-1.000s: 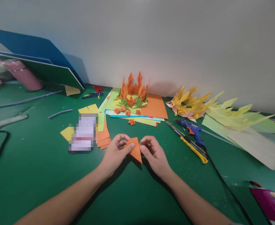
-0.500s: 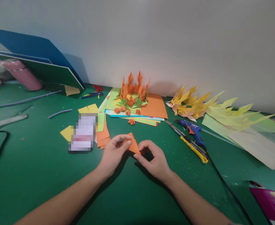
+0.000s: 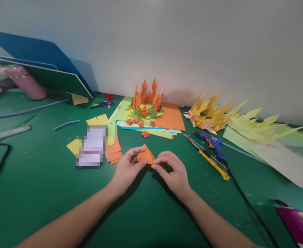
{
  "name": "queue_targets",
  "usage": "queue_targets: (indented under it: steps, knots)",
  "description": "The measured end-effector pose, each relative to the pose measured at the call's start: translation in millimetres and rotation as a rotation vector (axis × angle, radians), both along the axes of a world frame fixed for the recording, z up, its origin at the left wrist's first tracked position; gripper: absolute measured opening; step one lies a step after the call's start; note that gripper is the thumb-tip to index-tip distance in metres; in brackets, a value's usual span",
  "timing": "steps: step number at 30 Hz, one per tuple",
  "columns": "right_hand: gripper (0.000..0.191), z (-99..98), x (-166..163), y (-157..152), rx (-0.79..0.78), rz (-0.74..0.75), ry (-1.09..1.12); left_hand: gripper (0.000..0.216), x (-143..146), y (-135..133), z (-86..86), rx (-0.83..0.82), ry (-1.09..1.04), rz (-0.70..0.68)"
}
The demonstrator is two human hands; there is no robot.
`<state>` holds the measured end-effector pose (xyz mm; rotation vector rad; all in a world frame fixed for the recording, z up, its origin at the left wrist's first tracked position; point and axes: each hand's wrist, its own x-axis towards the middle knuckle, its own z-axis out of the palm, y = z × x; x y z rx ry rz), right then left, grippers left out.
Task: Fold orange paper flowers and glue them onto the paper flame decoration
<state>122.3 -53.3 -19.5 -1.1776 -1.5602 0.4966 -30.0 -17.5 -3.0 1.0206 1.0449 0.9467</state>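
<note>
A small folded piece of orange paper (image 3: 145,154) is held up between my two hands over the green table. My left hand (image 3: 127,168) grips its left side, thumb in front and fingers behind. At its right corner, my right hand (image 3: 172,174) pinches the paper between thumb and fingertips. Just beyond lies a small orange paper flower (image 3: 145,134), with several more like it by the paper stack. An orange paper crown (image 3: 148,98) with green leaves stands on that stack. Orange paper squares (image 3: 114,153) lie left of my left hand.
A blurred-out phone (image 3: 92,146) lies at left near yellow paper (image 3: 97,120). To the right are a yellow utility knife (image 3: 213,165) and a blue glue gun (image 3: 213,143) with its cord. Yellow paper crowns (image 3: 210,112) sit behind them. A pink bottle (image 3: 26,82) leans at far left.
My right hand now pinches the right corner of the orange paper, where its fingers were looser before. The paper has turned slightly, and its lower point has risen.
</note>
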Motion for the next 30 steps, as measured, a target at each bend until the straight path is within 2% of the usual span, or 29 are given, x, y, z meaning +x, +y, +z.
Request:
queue_targets:
  steps: [8,18,25,30]
  knots:
    - [0.01,-2.5,-0.4,2.1,-0.079,-0.017,0.035,0.033,1.2,0.2,2.5,0.0,0.018,-0.002]
    - [0.011,-4.4,0.6,0.3,0.001,-0.027,-0.025,0.037,1.1,-0.6,3.0,-0.02,0.093,-0.055]
    - [0.007,-5.6,1.2,1.7,-0.009,-0.039,-0.084,0.039,0.9,0.6,0.6,-0.045,0.074,-0.025]
    - [0.013,-6.0,0.2,1.9,-0.014,-0.038,-0.082,0.038,0.9,0.0,1.3,-0.009,0.09,-0.078]
